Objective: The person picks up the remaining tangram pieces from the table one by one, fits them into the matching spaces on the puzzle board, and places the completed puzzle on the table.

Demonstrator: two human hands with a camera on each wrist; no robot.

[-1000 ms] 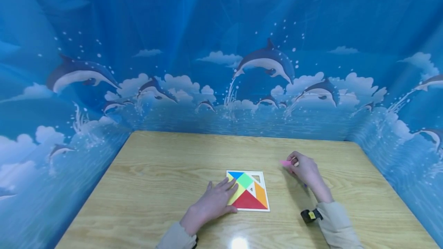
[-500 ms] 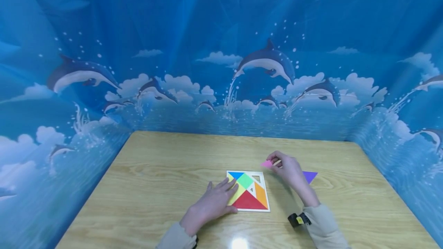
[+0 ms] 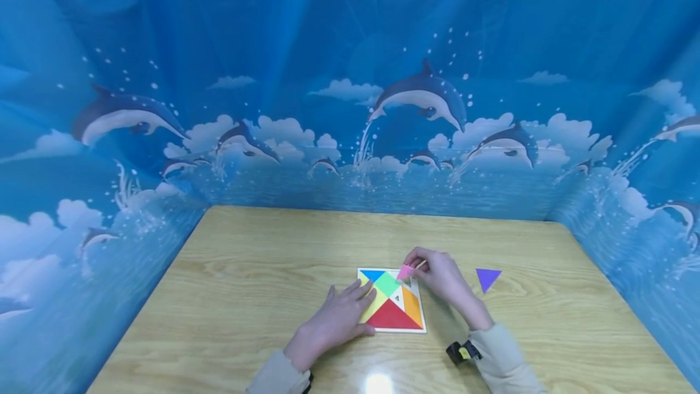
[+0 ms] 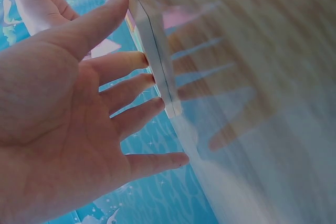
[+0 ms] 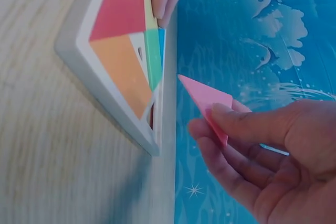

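A white tangram tray [image 3: 401, 331] lies on the table, holding blue, green, yellow, red and orange pieces. Two of its recesses show no piece: a small one in the middle and one at the far right corner. My left hand [image 3: 340, 315] rests with straight, spread fingers on the tray's left side, partly covering the yellow piece [image 3: 367, 309]. Between thumb and fingers, my right hand [image 3: 442, 275] pinches a pink triangle [image 5: 210, 100] above the tray's far right corner. In the right wrist view the triangle is apart from the tray.
A purple triangle [image 3: 488, 279] lies on the wooden table [image 3: 262, 272] to the right of the right hand. A blue dolphin-print curtain [image 3: 328, 47] encloses the table at the back and both sides.
My right hand has carried the pink triangle leftward from the table's right side to above the tray's far right corner, uncovering the purple triangle. The left hand stays in place.
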